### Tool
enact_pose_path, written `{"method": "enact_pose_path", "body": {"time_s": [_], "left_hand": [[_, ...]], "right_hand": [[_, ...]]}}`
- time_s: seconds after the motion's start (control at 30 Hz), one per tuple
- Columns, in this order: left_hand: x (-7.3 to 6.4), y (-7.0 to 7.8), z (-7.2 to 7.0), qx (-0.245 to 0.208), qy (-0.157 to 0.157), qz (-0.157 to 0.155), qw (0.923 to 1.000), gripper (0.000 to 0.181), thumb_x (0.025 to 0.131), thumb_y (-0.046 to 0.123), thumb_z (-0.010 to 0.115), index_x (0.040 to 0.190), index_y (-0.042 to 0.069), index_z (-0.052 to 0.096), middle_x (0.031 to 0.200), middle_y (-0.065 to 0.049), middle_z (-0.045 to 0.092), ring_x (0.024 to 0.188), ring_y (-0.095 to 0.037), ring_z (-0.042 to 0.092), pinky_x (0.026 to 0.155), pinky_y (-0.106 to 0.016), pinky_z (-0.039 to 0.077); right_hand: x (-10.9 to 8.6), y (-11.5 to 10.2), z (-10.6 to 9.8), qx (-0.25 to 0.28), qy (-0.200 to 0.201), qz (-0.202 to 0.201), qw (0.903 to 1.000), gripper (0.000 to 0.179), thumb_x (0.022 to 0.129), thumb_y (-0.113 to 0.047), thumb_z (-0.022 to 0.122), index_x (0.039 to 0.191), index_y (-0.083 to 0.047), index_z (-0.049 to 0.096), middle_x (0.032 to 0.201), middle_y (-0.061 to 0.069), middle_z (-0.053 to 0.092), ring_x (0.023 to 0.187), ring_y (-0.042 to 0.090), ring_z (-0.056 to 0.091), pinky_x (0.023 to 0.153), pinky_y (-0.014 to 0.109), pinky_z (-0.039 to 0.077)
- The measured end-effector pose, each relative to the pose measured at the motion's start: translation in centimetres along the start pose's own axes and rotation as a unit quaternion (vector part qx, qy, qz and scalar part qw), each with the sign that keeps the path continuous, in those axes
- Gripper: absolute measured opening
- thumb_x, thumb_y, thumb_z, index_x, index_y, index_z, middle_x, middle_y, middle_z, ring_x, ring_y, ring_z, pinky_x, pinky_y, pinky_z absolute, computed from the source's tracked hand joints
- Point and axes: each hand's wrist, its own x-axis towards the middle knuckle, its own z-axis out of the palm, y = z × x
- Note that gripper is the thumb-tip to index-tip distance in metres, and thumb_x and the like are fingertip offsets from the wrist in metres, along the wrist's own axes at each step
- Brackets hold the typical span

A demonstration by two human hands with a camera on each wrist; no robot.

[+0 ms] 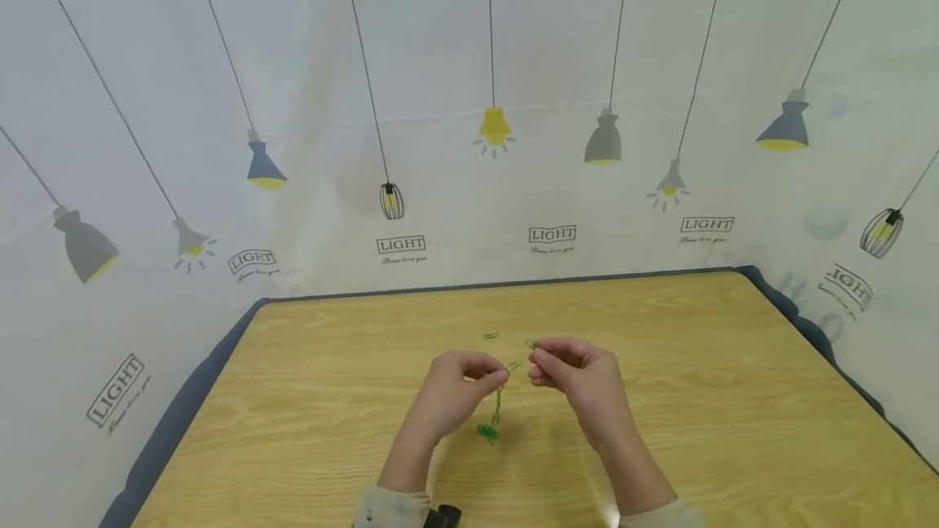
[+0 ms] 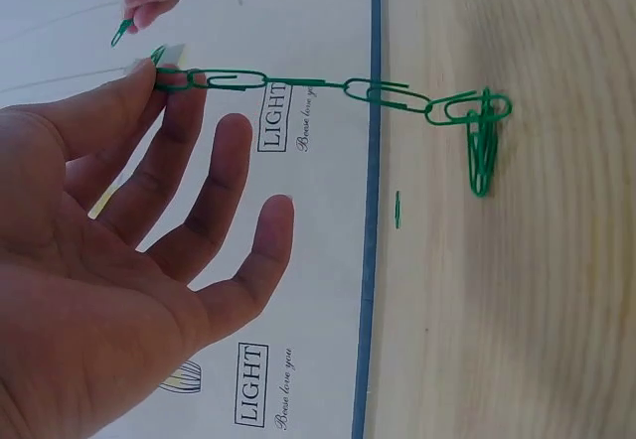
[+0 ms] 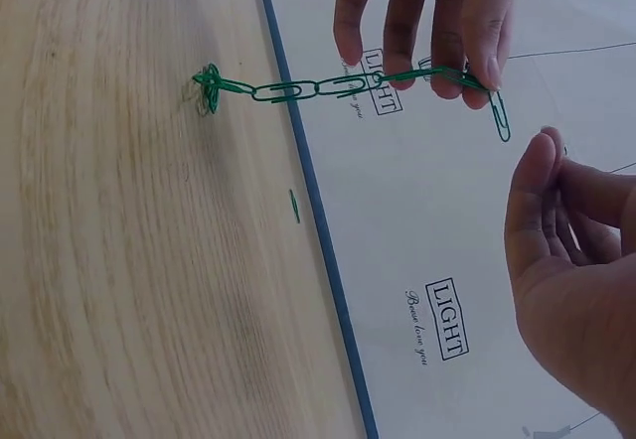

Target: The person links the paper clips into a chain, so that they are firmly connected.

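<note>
My left hand (image 1: 458, 389) pinches a chain of green paper clips (image 2: 383, 93) near its upper end, between thumb and forefinger. From there the chain hangs down to a bunch of linked clips (image 1: 487, 431) low over the table. One end clip (image 3: 500, 116) sticks out past the left fingertips toward the right hand. My right hand (image 1: 587, 381) pinches a single green paper clip (image 2: 121, 32) between thumb and forefinger, a short gap away from the chain's end. In the right wrist view that clip is mostly hidden behind the fingers.
A loose green paper clip (image 1: 491, 336) lies on the wooden table (image 1: 330, 398) beyond the hands. A pale cloth with printed lamps (image 1: 469, 210) rises behind the table's dark blue edge. A small black object (image 1: 443, 516) shows by the left sleeve.
</note>
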Motion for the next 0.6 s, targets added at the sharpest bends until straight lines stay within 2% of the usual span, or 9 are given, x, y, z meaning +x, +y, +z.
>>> {"method": "enact_pose_path", "body": {"time_s": [0.23,0.43,0.6], "left_hand": [[-0.2,-0.1,0.5,-0.023,0.013,-0.003,0.9997,0.014,0.104,0.027,0.072,0.106,0.016,0.082,0.105,0.0,0.081,0.103,-0.018,0.071,0.092,-0.047,0.06],[-0.5,-0.5,0.7,-0.024,0.019,-0.004,0.9995,0.015,0.103,0.027,0.072,0.104,0.016,0.082,0.102,0.0,0.081,0.101,-0.017,0.071,0.091,-0.047,0.06],[-0.7,-0.7,0.8,-0.022,0.022,-0.006,0.9995,0.017,0.103,0.028,0.073,0.103,0.014,0.082,0.1,0.0,0.081,0.1,-0.016,0.071,0.092,-0.047,0.059]], "right_hand": [[0.2,0.6,0.5,-0.005,0.002,-0.001,1.0,0.025,0.1,-0.002,0.072,0.123,0.008,0.07,0.101,0.01,0.079,0.085,0.016,0.078,0.083,0.03,0.066],[0.4,1.0,0.7,-0.037,0.018,0.001,0.9992,0.021,0.098,-0.008,0.077,0.116,0.003,0.076,0.098,0.008,0.078,0.081,0.016,0.076,0.079,0.028,0.065],[0.3,1.4,0.7,-0.056,0.024,0.003,0.9981,0.017,0.098,-0.007,0.076,0.114,0.001,0.078,0.1,0.012,0.078,0.081,0.017,0.076,0.078,0.028,0.065]]}}
